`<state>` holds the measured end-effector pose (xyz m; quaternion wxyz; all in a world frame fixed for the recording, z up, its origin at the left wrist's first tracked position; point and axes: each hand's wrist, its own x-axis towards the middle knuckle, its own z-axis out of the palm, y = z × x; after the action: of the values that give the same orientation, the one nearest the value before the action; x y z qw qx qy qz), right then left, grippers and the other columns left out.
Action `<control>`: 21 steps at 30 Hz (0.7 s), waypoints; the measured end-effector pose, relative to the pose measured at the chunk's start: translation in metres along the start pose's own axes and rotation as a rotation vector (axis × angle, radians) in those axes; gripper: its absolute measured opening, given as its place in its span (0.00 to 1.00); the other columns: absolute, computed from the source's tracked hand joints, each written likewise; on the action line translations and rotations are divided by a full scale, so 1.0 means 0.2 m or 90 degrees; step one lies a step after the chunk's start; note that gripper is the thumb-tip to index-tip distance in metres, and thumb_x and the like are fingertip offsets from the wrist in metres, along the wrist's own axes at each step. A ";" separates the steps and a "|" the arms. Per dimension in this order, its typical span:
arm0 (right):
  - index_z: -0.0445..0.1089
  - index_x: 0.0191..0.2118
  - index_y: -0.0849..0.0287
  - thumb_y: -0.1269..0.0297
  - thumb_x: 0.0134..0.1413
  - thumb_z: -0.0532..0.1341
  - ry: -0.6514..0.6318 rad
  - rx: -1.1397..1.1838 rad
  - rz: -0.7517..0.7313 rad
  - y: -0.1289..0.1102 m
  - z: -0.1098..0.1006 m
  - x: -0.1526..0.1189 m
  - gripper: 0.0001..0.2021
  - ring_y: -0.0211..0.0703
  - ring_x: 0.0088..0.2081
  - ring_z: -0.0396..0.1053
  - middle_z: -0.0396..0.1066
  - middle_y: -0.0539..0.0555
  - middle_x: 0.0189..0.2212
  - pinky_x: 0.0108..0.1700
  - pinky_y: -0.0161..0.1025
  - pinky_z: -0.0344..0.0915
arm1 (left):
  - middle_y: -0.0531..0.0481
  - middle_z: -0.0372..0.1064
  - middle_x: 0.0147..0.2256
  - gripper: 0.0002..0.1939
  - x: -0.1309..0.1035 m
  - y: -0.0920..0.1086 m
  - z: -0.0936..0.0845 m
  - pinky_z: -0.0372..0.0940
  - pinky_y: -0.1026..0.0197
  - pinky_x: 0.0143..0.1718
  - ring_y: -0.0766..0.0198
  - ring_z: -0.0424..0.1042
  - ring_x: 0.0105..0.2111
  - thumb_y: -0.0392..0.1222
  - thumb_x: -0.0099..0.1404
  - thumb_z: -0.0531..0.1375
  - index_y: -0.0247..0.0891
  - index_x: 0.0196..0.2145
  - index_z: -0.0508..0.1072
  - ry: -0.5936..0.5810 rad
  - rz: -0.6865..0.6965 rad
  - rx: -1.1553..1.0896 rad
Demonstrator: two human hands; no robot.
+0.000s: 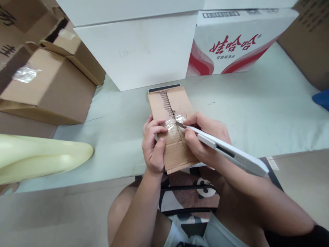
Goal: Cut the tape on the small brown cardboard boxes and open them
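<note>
A flat brown cardboard box (177,147) lies at the table's near edge, with a dark seam along its length and clear tape (170,124) across its middle. My left hand (153,144) grips the box's left side, fingers curled onto the top. In my right hand (205,133) is a white utility knife (228,149), its handle slanting back toward my forearm. The knife's short blade (180,125) rests at the seam by the tape. From under the box's far end shows the dark edge of a flat white-rimmed object (164,88).
White cartons (144,51) stand behind the box, one with red lettering (231,44). Brown cartons (59,85) are stacked at left, another (308,41) at far right. A pale yellow smooth object (46,157) juts in from the left. A blue item (321,99) sits at the right edge.
</note>
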<state>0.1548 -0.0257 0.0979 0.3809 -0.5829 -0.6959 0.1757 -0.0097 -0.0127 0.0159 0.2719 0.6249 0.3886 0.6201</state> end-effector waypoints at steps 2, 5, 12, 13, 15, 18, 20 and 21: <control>0.69 0.35 0.55 0.62 0.58 0.56 -0.005 0.001 -0.014 0.00 0.00 0.00 0.06 0.37 0.23 0.63 0.70 0.48 0.22 0.29 0.37 0.57 | 0.51 0.77 0.49 0.07 0.00 0.00 0.00 0.56 0.40 0.74 0.53 0.73 0.56 0.44 0.71 0.58 0.46 0.41 0.76 0.001 0.001 0.011; 0.67 0.34 0.54 0.64 0.56 0.55 -0.013 0.013 -0.022 0.01 -0.01 0.00 0.04 0.36 0.21 0.62 0.67 0.46 0.20 0.28 0.36 0.56 | 0.50 0.77 0.49 0.08 0.00 0.00 0.00 0.57 0.39 0.73 0.52 0.74 0.55 0.45 0.71 0.57 0.46 0.40 0.76 0.003 0.007 0.026; 0.64 0.30 0.53 0.67 0.52 0.55 -0.024 0.030 -0.030 0.00 -0.03 0.00 0.03 0.37 0.19 0.60 0.63 0.46 0.18 0.25 0.37 0.55 | 0.51 0.77 0.50 0.08 0.00 0.00 0.00 0.57 0.40 0.72 0.53 0.73 0.56 0.45 0.71 0.58 0.46 0.41 0.77 0.005 0.008 0.017; 0.64 0.30 0.53 0.67 0.52 0.55 -0.022 0.030 -0.033 0.00 -0.03 0.00 0.03 0.37 0.19 0.60 0.64 0.46 0.18 0.25 0.37 0.55 | 0.51 0.77 0.50 0.08 0.00 0.00 0.00 0.57 0.40 0.73 0.53 0.73 0.56 0.45 0.71 0.58 0.46 0.41 0.77 0.005 0.007 0.014; 0.63 0.30 0.53 0.67 0.52 0.54 -0.024 0.035 -0.043 -0.01 -0.04 0.00 0.03 0.36 0.19 0.60 0.64 0.46 0.18 0.24 0.37 0.56 | 0.51 0.77 0.50 0.08 0.00 0.00 0.00 0.57 0.40 0.73 0.53 0.73 0.56 0.45 0.71 0.58 0.46 0.41 0.77 0.005 0.008 0.012; 0.62 0.28 0.53 0.67 0.52 0.54 -0.026 0.042 -0.062 0.00 -0.05 0.00 0.03 0.36 0.18 0.58 0.61 0.45 0.17 0.23 0.37 0.54 | 0.51 0.77 0.50 0.08 0.00 0.00 0.00 0.57 0.41 0.73 0.54 0.73 0.56 0.45 0.71 0.57 0.46 0.41 0.77 0.005 0.009 0.009; 0.62 0.28 0.52 0.67 0.51 0.54 -0.015 0.040 -0.066 0.00 -0.04 0.00 0.04 0.36 0.18 0.58 0.60 0.45 0.17 0.23 0.38 0.54 | 0.51 0.77 0.49 0.07 0.00 0.00 0.00 0.56 0.42 0.73 0.54 0.73 0.56 0.45 0.71 0.58 0.47 0.41 0.77 0.006 0.008 0.006; 0.62 0.28 0.53 0.67 0.52 0.54 -0.006 0.041 -0.065 0.00 -0.04 -0.01 0.04 0.36 0.18 0.58 0.61 0.45 0.17 0.24 0.38 0.55 | 0.51 0.77 0.49 0.07 0.00 0.00 0.00 0.56 0.42 0.73 0.54 0.73 0.55 0.45 0.71 0.57 0.47 0.41 0.77 0.007 0.007 0.006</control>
<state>0.1610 -0.0288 0.1025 0.4043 -0.5336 -0.7204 0.1811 -0.0091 -0.0129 0.0162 0.2634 0.6246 0.3895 0.6235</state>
